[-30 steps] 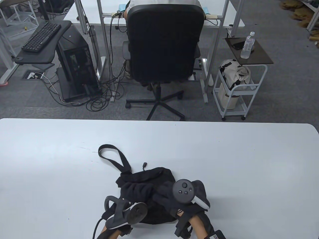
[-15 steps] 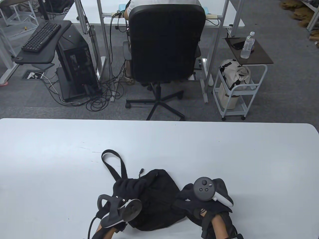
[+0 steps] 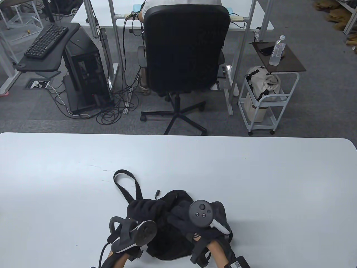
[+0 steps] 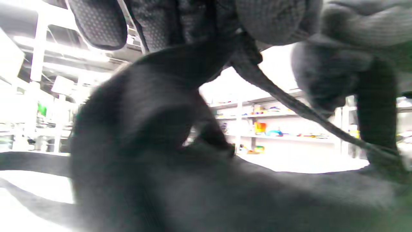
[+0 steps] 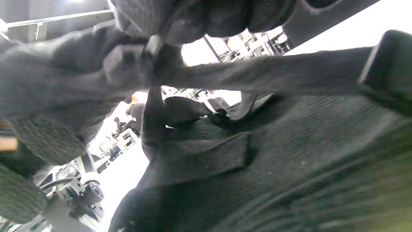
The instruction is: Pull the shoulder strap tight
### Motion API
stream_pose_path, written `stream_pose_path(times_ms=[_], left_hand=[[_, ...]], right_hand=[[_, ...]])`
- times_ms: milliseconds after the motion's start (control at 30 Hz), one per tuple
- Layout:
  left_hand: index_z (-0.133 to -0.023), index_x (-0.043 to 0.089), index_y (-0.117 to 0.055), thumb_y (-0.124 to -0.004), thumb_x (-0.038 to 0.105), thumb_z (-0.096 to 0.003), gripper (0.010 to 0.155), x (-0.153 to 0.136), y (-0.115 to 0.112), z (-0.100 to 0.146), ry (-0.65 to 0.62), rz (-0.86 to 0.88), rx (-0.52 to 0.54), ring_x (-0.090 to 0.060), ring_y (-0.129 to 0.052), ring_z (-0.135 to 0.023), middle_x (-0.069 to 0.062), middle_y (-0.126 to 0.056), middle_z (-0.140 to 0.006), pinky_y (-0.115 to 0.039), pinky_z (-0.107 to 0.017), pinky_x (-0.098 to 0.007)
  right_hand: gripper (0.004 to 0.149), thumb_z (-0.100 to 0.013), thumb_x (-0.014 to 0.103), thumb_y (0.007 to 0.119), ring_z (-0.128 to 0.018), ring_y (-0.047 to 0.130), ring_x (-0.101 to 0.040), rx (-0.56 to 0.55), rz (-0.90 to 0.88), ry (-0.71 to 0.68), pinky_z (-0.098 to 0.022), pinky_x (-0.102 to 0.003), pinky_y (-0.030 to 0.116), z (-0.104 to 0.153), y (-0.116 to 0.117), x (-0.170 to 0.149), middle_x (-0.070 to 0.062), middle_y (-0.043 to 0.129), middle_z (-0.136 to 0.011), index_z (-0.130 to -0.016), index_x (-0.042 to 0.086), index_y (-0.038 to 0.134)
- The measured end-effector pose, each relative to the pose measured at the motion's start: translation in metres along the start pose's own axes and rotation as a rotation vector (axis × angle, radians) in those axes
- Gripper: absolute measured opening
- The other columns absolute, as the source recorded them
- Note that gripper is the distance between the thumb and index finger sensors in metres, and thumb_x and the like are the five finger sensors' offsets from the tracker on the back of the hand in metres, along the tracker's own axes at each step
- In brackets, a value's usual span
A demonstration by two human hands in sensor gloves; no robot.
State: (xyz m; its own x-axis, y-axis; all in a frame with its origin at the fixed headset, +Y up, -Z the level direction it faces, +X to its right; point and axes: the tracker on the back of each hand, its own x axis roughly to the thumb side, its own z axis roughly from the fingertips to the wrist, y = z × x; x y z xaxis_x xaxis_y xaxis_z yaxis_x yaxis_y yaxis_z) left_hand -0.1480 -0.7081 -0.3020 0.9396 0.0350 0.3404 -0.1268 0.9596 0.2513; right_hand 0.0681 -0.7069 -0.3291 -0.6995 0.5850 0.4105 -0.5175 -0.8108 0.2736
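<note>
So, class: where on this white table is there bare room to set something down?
Bare: left of the strap loop, right of the right hand, and the far band of the table. Crowded: the near middle, both hands on the black bag.

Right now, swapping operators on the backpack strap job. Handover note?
Left hand: on the black bag, fingers on the fabric; grip unclear.
Right hand: over the bag's middle, fingers curled round a strap in the right wrist view.
Bag lies at the near edge of the white table; one strap loop lies slack on the far left.
Done: hands in place. Left: pull the strap tight; I cannot tell how tight it is.
</note>
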Motion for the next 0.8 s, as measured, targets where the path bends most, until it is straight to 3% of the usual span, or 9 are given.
stream_pose_path(times_ms=[233,333,367,433,467,600,700,800], left_hand=[[-0.107,0.031,-0.063,-0.064,0.053,-0.0465,0.065,-0.027,0.000,-0.001,0.095,-0.004,0.027,-0.026,-0.079,-0.105,0.006,-0.079,-0.106,-0.063,-0.076,-0.060],[-0.107,0.031,-0.063,-0.065,0.052,-0.0467,0.064,-0.011,0.002,-0.001,0.040,-0.028,0.027,-0.028,-0.076,-0.106,0.005,-0.077,-0.108,-0.062,-0.077,-0.060],[-0.107,0.030,-0.063,-0.064,0.052,-0.0471,0.064,-0.007,0.003,-0.001,0.034,-0.057,0.024,-0.028,-0.076,-0.106,0.005,-0.077,-0.108,-0.062,-0.077,-0.060],[-0.107,0.031,-0.063,-0.063,0.053,-0.0471,0.064,-0.001,0.008,0.001,0.008,-0.051,0.032,-0.028,-0.078,-0.105,0.005,-0.078,-0.108,-0.063,-0.077,-0.058],[-0.107,0.030,-0.063,-0.064,0.052,-0.0473,0.064,0.001,0.009,0.001,-0.006,-0.019,0.027,-0.028,-0.078,-0.105,0.004,-0.078,-0.107,-0.062,-0.077,-0.059],[-0.107,0.029,-0.063,-0.064,0.053,-0.0468,0.065,0.012,0.012,0.005,-0.062,0.018,0.026,-0.027,-0.080,-0.103,0.004,-0.079,-0.106,-0.063,-0.077,-0.058],[-0.107,0.029,-0.063,-0.064,0.053,-0.0466,0.065,0.018,0.012,0.006,-0.087,0.035,0.026,-0.027,-0.081,-0.102,0.003,-0.079,-0.105,-0.063,-0.077,-0.057],[-0.107,0.028,-0.063,-0.064,0.052,-0.0469,0.064,0.020,0.011,0.006,-0.084,0.000,0.016,-0.027,-0.081,-0.102,0.003,-0.079,-0.105,-0.063,-0.077,-0.058]], right_hand=[[0.034,-0.052,0.042,0.072,-0.071,0.076,-0.039,0.056,-0.009,0.066,-0.065,-0.065,0.055,0.023,-0.030,-0.041,-0.009,0.083,-0.077,-0.070,0.018,0.088],[0.034,-0.053,0.044,0.073,-0.077,0.072,-0.042,0.275,0.023,0.169,-0.067,-0.069,0.049,0.027,-0.030,-0.051,-0.010,0.078,-0.087,-0.074,0.023,0.089],[0.035,-0.052,0.044,0.073,-0.082,0.069,-0.044,0.285,0.044,0.185,-0.068,-0.070,0.046,0.027,-0.030,-0.051,-0.012,0.074,-0.094,-0.078,0.025,0.088],[0.064,-0.049,0.055,0.070,-0.094,0.061,-0.048,0.213,0.084,0.158,-0.069,-0.074,0.041,0.022,-0.024,-0.045,-0.015,0.060,-0.110,-0.103,0.021,0.070],[0.073,-0.049,0.058,0.066,-0.097,0.057,-0.049,0.192,0.056,0.135,-0.068,-0.074,0.040,0.020,-0.022,-0.042,-0.015,0.053,-0.114,-0.110,0.018,0.060],[0.081,-0.048,0.059,0.062,-0.104,0.041,-0.050,0.102,-0.203,0.003,-0.069,-0.075,0.031,-0.001,0.002,-0.021,-0.014,0.036,-0.120,-0.115,0.019,0.043],[0.067,-0.049,0.055,0.065,-0.097,0.052,-0.047,0.101,-0.283,-0.016,-0.070,-0.074,0.034,-0.008,0.014,-0.013,-0.013,0.056,-0.110,-0.105,0.019,0.061],[0.038,-0.051,0.045,0.071,-0.075,0.076,-0.040,0.028,-0.241,-0.021,-0.068,-0.070,0.048,-0.007,0.012,-0.006,-0.010,0.082,-0.081,-0.075,0.019,0.084]])
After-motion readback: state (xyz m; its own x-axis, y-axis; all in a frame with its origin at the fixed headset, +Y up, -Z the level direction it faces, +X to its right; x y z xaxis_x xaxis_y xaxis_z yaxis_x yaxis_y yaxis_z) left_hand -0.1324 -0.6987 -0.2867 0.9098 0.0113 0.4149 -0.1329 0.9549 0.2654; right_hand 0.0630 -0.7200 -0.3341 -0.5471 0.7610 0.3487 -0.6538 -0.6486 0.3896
